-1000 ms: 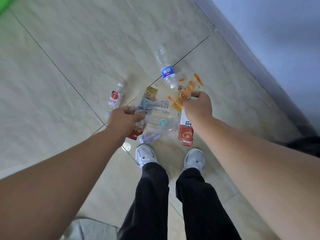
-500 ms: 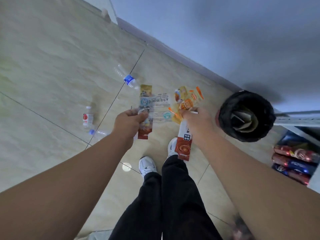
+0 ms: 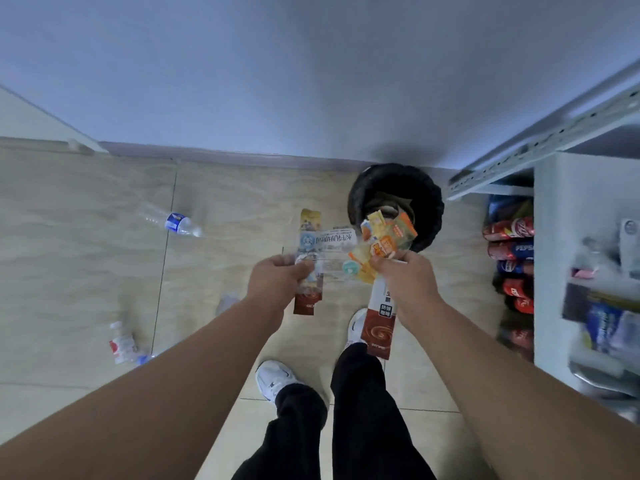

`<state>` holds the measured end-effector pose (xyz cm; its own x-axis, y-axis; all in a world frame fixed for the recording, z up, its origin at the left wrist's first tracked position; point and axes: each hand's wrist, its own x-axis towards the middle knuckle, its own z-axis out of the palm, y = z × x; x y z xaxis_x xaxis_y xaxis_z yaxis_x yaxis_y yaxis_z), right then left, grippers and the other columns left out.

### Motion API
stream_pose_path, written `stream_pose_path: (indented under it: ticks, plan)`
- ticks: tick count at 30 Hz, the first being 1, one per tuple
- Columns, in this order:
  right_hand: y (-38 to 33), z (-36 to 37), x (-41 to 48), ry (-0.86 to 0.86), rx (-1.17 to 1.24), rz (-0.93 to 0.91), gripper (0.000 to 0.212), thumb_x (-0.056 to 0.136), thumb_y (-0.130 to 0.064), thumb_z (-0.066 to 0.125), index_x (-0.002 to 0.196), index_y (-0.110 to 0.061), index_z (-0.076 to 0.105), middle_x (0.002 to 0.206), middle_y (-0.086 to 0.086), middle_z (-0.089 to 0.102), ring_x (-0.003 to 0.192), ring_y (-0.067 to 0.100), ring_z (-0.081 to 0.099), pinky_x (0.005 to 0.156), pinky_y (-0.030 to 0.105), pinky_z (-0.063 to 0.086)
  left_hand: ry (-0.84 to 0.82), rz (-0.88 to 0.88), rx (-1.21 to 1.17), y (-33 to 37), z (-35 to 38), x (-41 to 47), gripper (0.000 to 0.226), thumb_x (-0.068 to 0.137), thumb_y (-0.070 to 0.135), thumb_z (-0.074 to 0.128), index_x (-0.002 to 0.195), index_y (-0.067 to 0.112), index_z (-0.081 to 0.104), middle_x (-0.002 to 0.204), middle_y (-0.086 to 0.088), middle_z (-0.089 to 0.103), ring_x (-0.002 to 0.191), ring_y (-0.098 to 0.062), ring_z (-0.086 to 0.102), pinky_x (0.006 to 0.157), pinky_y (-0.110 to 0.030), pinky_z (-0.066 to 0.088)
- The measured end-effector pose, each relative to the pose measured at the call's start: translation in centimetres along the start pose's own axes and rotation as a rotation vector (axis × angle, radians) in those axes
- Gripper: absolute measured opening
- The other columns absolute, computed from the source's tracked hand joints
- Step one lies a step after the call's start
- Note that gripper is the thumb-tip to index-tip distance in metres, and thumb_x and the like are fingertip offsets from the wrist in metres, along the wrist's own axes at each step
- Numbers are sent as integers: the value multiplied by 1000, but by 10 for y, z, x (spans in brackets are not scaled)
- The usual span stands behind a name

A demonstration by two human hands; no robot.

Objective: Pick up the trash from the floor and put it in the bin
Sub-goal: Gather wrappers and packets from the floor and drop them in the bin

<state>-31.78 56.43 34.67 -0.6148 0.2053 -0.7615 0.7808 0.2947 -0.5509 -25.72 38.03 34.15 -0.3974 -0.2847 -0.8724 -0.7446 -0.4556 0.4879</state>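
My left hand (image 3: 277,280) grips a bunch of snack wrappers (image 3: 323,251): a clear printed one and a brown-and-yellow one hanging down. My right hand (image 3: 407,280) grips orange and yellow wrappers (image 3: 388,237) plus a long brown-and-white packet (image 3: 379,323) that dangles below it. Both hands are held up in front of the black-lined bin (image 3: 429,199), which stands against the wall; the orange wrappers overlap its near rim. On the floor to the left lie a clear bottle with a blue label (image 3: 171,221) and a small bottle with a red label (image 3: 121,344).
A white shelf unit (image 3: 568,258) stands at the right, with cola cans and bottles (image 3: 512,258) stacked at its foot. A crumpled clear scrap (image 3: 227,303) lies on the tiled floor. My white shoes (image 3: 275,377) and black trousers are below. The wall runs along the back.
My view has swung right and toward the wall. The bin now sits directly ahead of my hands, and the floor bottles have shifted left. Both hands still hold their wrappers.
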Motion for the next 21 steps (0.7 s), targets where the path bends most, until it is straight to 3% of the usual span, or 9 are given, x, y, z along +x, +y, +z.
stream_pose_path:
  ticks: [5, 7, 10, 16, 19, 21]
  plan:
    - [0, -48, 58, 52, 32, 61, 15, 80, -23, 77, 87, -13, 68, 94, 18, 74, 81, 38, 72, 72, 48, 59, -50, -23, 141, 5, 75, 31, 22, 82, 9, 79, 103, 8, 73, 85, -10, 80, 65, -18, 76, 49, -20, 54]
    - [2, -61, 87, 54, 23, 53, 14, 81, -22, 76, 88, -13, 68, 93, 16, 74, 78, 34, 71, 70, 45, 58, -67, -15, 182, 6, 104, 50, 17, 82, 10, 79, 98, 9, 74, 77, -6, 80, 60, -16, 75, 47, -20, 53]
    - [6, -68, 131, 59, -30, 33, 13, 82, -19, 73, 93, -13, 68, 94, 13, 73, 85, 36, 70, 78, 51, 58, -40, 18, 279, 5, 139, 86, 14, 80, 15, 81, 91, 8, 75, 67, -2, 76, 49, -10, 69, 43, -17, 49]
    - [22, -48, 236, 68, -210, -20, 16, 84, -20, 68, 92, -7, 63, 83, 12, 62, 75, 33, 60, 61, 37, 45, -5, 42, 431, -3, 200, 182, 9, 81, 15, 79, 88, 12, 74, 51, 6, 69, 34, -2, 60, 33, -13, 41]
    - [35, -29, 302, 91, -294, -23, 17, 86, -22, 67, 92, -6, 63, 78, 8, 58, 78, 33, 60, 59, 32, 41, 25, 79, 579, -5, 228, 242, 11, 85, 23, 76, 89, 21, 66, 67, 6, 68, 44, -7, 63, 38, -21, 47]
    - [43, -15, 341, 98, -373, -35, 22, 88, -23, 68, 99, -4, 65, 86, 11, 63, 88, 35, 64, 64, 31, 41, 50, 139, 704, -12, 248, 277, 16, 91, 26, 68, 105, 18, 66, 90, 1, 70, 58, -13, 60, 49, -26, 51]
